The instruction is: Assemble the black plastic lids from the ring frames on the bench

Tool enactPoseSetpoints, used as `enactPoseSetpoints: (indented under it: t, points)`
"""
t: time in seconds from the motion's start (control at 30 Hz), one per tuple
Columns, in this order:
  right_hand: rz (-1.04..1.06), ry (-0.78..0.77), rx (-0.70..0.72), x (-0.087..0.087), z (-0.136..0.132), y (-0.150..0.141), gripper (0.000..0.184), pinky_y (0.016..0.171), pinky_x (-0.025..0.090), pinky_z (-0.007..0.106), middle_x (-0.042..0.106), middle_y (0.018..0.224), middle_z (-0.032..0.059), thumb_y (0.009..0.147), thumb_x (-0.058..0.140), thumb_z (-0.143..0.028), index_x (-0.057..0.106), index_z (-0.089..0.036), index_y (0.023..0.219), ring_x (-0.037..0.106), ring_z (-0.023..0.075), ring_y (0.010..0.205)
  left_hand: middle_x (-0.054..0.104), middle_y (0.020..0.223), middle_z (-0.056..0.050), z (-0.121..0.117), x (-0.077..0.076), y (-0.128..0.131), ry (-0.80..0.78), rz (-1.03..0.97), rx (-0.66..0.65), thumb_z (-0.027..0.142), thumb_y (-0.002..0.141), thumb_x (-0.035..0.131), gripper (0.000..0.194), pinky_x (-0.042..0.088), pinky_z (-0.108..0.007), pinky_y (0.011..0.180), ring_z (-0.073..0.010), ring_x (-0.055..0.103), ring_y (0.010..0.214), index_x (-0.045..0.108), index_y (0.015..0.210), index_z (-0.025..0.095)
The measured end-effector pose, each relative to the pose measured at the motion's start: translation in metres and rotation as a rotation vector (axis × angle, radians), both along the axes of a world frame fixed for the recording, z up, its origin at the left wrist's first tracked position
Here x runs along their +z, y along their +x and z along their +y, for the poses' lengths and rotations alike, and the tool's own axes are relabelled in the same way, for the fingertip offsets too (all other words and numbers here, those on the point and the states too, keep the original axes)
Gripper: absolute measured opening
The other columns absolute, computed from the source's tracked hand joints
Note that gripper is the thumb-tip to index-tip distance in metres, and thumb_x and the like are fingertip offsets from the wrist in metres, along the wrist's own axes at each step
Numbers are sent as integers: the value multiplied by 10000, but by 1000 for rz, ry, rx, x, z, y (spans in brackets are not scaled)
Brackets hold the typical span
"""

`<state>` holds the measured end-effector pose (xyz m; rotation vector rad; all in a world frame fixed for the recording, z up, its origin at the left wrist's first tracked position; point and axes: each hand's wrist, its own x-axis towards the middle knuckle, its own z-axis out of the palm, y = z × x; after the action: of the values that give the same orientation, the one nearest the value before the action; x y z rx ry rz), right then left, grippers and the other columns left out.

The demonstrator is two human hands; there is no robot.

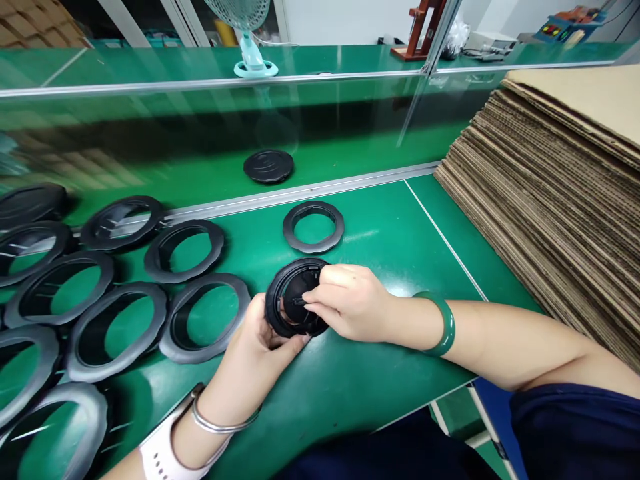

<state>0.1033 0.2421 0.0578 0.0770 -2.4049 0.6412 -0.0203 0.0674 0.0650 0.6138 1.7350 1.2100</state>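
A black round ring-shaped part [274, 293] with a dark disc inside it is tilted up just above the green table. My left hand [263, 343] is closed around its lower left side, with the thumb along the bottom edge. My right hand [350, 300] reaches over its right side, thumb and forefinger pinched at the middle of the disc. What those fingertips hold there is too small to make out. Behind the part, a loose black ring [313, 248] lies flat on the table.
Several black flanged rings [210, 352] stand grouped at the left. A black disc-shaped piece [269, 167] sits by the glossy back panel. Stacked cardboard sheets [540, 193] rise on the right. A fan [249, 60] and a brown wooden stand [415, 40] are behind the panel.
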Motion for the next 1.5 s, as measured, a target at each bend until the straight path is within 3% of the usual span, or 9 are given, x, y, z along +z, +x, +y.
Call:
enactPoseSetpoints:
  t: [0.6,0.9,1.5]
  points:
    - [-58,-96,-90,-8,-8,-1,256,632,423,310,599,788,38,1025,515,-291,695,-165,894,551,167,717,659,1098,-53,3,2,3,-24,6,36,356,700,836,645,604,-323,730,-262,680,985,446,1193,215]
    - [-54,-63,-128,-8,-10,-2,262,633,404,311,601,774,35,1026,506,-291,681,-174,870,557,168,713,632,1164,-60,2,1,2,-29,44,13,351,718,818,627,607,-326,772,-265,664,1047,428,1192,229]
    - [-14,-27,-145,-7,-11,-1,250,622,414,298,595,759,33,1009,493,-236,660,-167,836,563,163,712,629,1082,-32,1,-1,2,26,-17,-3,317,746,818,609,609,-343,764,-229,670,955,391,1172,237]
